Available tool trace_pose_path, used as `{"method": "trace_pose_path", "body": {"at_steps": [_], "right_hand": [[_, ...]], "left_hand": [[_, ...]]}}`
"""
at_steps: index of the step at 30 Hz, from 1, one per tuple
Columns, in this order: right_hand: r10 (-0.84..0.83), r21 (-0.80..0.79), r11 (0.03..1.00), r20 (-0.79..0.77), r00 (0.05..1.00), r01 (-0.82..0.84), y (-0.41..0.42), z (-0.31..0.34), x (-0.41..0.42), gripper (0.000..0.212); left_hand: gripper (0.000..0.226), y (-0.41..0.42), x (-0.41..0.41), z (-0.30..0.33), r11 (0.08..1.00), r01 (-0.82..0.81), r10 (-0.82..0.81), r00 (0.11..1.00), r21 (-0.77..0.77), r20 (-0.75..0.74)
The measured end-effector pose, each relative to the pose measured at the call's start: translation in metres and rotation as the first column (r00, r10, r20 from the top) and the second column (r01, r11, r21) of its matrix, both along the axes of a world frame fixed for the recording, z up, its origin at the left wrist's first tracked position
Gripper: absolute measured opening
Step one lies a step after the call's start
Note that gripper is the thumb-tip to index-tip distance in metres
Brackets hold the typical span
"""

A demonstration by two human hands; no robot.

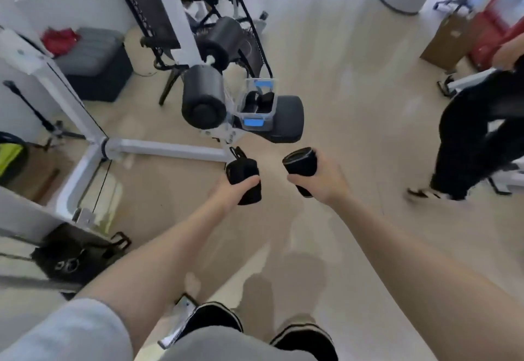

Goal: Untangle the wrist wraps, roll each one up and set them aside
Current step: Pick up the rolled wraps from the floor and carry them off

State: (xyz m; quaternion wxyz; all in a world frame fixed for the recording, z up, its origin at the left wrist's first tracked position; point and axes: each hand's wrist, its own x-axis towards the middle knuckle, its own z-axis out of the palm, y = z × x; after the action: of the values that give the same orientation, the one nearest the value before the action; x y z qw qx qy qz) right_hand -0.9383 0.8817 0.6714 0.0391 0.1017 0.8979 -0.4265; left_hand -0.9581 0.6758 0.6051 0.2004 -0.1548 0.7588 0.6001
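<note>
Two rolled wrist wraps, mid-frame: my left hand [237, 188] grips the left roll [243, 177], my right hand [317, 180] grips the right roll [300, 162], fingers curled round each. Risk: loosening my grip before the clear bin [256, 111] could let a roll unwind.

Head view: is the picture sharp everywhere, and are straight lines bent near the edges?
Head view: the left hand and right hand with their rolled wraps are fairly sharp; the passing person at right is motion-blurred; the white frame bars curve from wide-angle distortion.
</note>
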Motion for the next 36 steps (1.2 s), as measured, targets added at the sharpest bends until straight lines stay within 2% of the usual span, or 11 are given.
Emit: {"method": "trace_pose_path", "body": {"at_steps": [4, 8, 10, 14, 19, 22, 24, 27, 30, 34, 36], "right_hand": [[0.106, 0.075, 0.991, 0.044, 0.993, -0.110, 0.062, -0.012, -0.083, 0.057], [0.261, 0.195, 0.943, 0.078, 0.962, -0.272, 0.121, -0.014, -0.185, 0.063], [0.357, 0.201, 0.907, 0.101, 0.929, -0.370, 0.141, -0.015, -0.232, 0.068], [0.563, 0.258, 0.773, 0.142, 0.814, -0.579, 0.155, -0.016, -0.325, 0.075], [0.742, 0.377, 0.553, 0.182, 0.645, -0.743, 0.137, -0.028, -0.412, 0.074], [0.812, 0.333, 0.464, 0.210, 0.545, -0.821, 0.125, -0.036, -0.465, 0.071], [0.816, 0.252, 0.462, 0.256, 0.519, -0.850, 0.120, -0.038, -0.507, 0.069], [0.770, 0.226, 0.499, 0.327, 0.547, -0.837, 0.113, -0.041, -0.573, 0.068], [0.756, 0.248, 0.450, 0.405, 0.514, -0.858, 0.101, -0.049, -0.628, 0.067], [0.734, 0.248, 0.417, 0.475, 0.485, -0.874, 0.072, -0.081, -0.674, 0.065], [0.730, 0.245, 0.349, 0.535, 0.426, -0.905, 0.056, -0.105, -0.684, 0.062]], "left_hand": [[0.071, 0.054, -0.073, -0.006, 0.997, -0.081, 0.081, 0.996, 0.008, -0.030], [0.059, 0.103, -0.145, -0.017, 0.966, -0.259, 0.255, 0.961, -0.022, -0.108], [0.054, 0.126, -0.173, -0.018, 0.948, -0.318, 0.316, 0.943, -0.001, -0.107], [0.063, 0.153, -0.227, -0.018, 0.944, -0.328, 0.328, 0.942, 0.006, -0.074], [0.067, 0.164, -0.295, -0.027, 0.931, -0.360, 0.358, 0.933, -0.059, -0.043], [0.070, 0.159, -0.349, -0.042, 0.920, -0.378, 0.381, 0.924, -0.106, 0.012], [0.075, 0.151, -0.393, -0.054, 0.925, -0.343, 0.355, 0.933, -0.165, 0.054], [0.085, 0.133, -0.458, -0.069, 0.955, -0.184, 0.223, 0.963, -0.235, 0.152], [0.091, 0.119, -0.504, -0.089, 0.942, -0.037, 0.120, 0.965, -0.333, 0.234], [0.091, 0.113, -0.535, -0.123, 0.917, 0.006, 0.128, 0.942, -0.398, 0.311], [0.092, 0.113, -0.531, -0.144, 0.907, 0.053, 0.126, 0.913, -0.418, 0.388]]}}
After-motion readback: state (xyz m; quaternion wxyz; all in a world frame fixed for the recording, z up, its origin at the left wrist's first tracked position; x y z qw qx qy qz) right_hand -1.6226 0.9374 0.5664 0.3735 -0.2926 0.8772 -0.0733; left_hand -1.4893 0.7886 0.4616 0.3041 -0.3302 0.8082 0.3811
